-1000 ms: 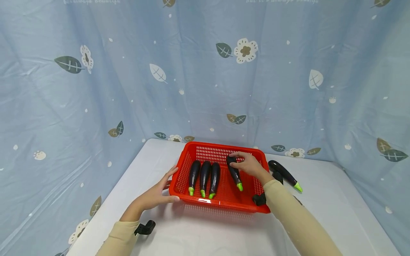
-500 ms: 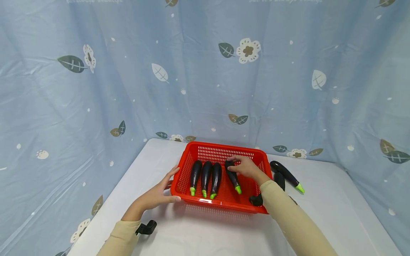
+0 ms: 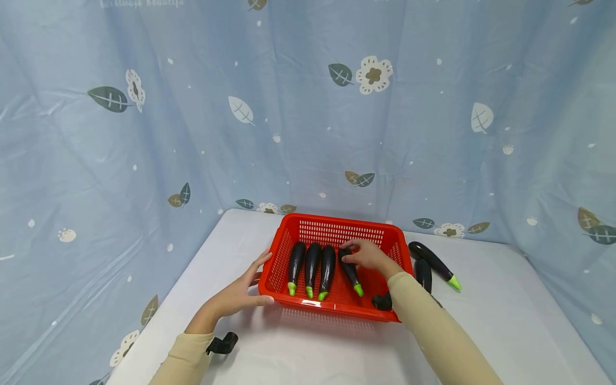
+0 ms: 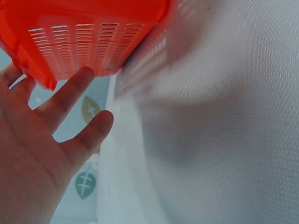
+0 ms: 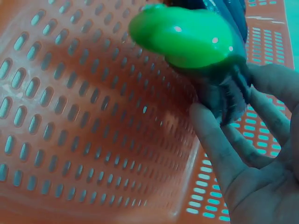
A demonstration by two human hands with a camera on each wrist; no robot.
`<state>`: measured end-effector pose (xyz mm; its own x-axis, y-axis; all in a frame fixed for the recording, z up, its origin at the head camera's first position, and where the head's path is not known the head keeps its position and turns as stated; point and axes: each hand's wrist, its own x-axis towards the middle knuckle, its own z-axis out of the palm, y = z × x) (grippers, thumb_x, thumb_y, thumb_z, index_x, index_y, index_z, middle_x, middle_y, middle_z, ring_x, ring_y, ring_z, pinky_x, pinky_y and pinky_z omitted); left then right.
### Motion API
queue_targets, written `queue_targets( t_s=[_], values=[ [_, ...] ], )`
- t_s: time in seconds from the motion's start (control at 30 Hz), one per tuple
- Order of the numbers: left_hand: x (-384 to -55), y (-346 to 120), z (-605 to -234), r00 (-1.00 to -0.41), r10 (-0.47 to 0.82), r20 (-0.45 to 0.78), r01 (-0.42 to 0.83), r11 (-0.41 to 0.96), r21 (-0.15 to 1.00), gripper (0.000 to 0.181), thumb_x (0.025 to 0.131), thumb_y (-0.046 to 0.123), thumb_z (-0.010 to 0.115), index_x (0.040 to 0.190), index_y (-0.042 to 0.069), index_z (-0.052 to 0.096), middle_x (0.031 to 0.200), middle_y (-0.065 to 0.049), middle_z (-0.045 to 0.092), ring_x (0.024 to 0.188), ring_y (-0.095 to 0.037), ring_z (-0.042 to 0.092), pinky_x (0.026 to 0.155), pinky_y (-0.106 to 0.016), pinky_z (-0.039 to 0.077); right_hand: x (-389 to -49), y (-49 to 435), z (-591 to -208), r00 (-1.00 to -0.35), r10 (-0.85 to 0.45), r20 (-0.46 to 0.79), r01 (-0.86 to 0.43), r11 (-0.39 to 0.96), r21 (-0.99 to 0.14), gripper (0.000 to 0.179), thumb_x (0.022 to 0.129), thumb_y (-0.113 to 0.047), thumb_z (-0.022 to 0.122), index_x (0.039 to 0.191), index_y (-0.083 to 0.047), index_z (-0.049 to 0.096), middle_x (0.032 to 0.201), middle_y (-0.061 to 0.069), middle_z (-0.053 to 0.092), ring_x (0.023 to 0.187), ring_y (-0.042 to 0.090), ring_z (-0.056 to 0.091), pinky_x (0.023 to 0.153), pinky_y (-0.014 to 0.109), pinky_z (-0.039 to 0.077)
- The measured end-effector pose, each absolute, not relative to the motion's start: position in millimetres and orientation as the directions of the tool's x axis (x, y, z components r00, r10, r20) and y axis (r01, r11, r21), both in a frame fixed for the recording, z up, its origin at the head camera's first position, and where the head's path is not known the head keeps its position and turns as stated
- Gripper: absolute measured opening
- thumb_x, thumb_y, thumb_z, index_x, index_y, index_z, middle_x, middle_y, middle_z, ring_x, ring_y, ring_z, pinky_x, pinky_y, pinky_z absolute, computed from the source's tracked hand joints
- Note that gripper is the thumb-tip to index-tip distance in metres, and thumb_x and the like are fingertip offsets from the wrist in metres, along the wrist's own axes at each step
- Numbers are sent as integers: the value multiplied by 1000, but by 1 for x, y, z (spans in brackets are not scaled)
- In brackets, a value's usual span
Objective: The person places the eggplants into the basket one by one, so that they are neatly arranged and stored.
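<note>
In the head view, my right hand (image 3: pixel 368 254) grips the dark upper part of an eggplant (image 3: pixel 350 272) inside the red plastic basket (image 3: pixel 332 306). Its green stem end (image 5: pixel 187 37) points toward me, and the right wrist view shows thumb and fingers around the dark body. To its left, three more eggplants (image 3: pixel 313 264) lie side by side, green ends toward me. At the basket's left side my left hand (image 3: pixel 236 297) is spread, fingers near the side rim and thumb by the front corner. The left wrist view shows these fingers extended beside the perforated wall.
Right of the basket, an eggplant (image 3: pixel 428 259) lies on the white table (image 3: pixel 495 315). Another dark eggplant (image 3: pixel 423 274) lies beside it, partly hidden by my right sleeve. A blue patterned curtain (image 3: pixel 308 133) hangs behind and along the sides. Black cameras sit on both wrists.
My right hand has shifted slightly left and toward me with the eggplant, bringing it closer to the row of three. The left hand stays at the basket's side.
</note>
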<state>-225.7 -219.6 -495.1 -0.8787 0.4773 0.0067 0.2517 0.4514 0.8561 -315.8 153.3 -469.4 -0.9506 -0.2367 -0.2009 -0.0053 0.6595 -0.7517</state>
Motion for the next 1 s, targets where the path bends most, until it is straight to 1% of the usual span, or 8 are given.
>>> queue_targets(
  t_s=[0.1,0.2,0.4,0.67,0.8,1.0],
  values=[
    [-225,-218,-495,-878,478,9,253,448,857,104,86,35,81,163,38,11,171,8,0,142,-41,40,106,-66,41,-315,154,-469,-944,-254,-212,-1,642,-766,38,94,-15,74,130,-9,67,129,18,62,93,24,66,83,41,61],
    [-226,-218,-495,-877,480,12,256,448,857,104,87,35,81,163,37,11,171,9,0,142,-41,40,106,-67,41,-314,154,-469,-936,-271,-224,7,625,-781,40,94,-14,74,132,-8,66,130,20,61,94,25,67,84,40,61],
    [-225,-218,-494,-879,476,8,254,456,853,104,86,35,81,163,38,10,171,8,0,142,-42,40,106,-67,41,-313,153,-469,-932,-276,-235,13,623,-782,43,92,-12,75,133,-9,65,131,18,61,92,23,68,85,38,61],
    [-224,-217,-492,-882,471,-1,242,454,857,104,86,36,81,163,36,11,171,7,1,142,-43,40,106,-68,40,-311,153,-468,-928,-278,-248,24,619,-785,41,91,-11,76,131,-12,67,128,16,62,89,22,67,86,38,60],
    [-225,-218,-493,-883,470,0,242,455,857,104,86,36,81,163,36,11,171,7,1,142,-43,40,106,-68,40,-311,154,-468,-927,-278,-251,27,618,-786,41,92,-10,75,132,-13,67,130,17,61,89,23,67,86,39,60],
    [-224,-218,-493,-883,469,4,246,456,855,104,86,36,81,163,35,11,171,7,2,141,-42,40,104,-67,42,-310,156,-466,-927,-293,-235,11,604,-797,41,93,-8,73,133,-10,66,136,21,58,95,27,67,88,42,60]
  ],
)
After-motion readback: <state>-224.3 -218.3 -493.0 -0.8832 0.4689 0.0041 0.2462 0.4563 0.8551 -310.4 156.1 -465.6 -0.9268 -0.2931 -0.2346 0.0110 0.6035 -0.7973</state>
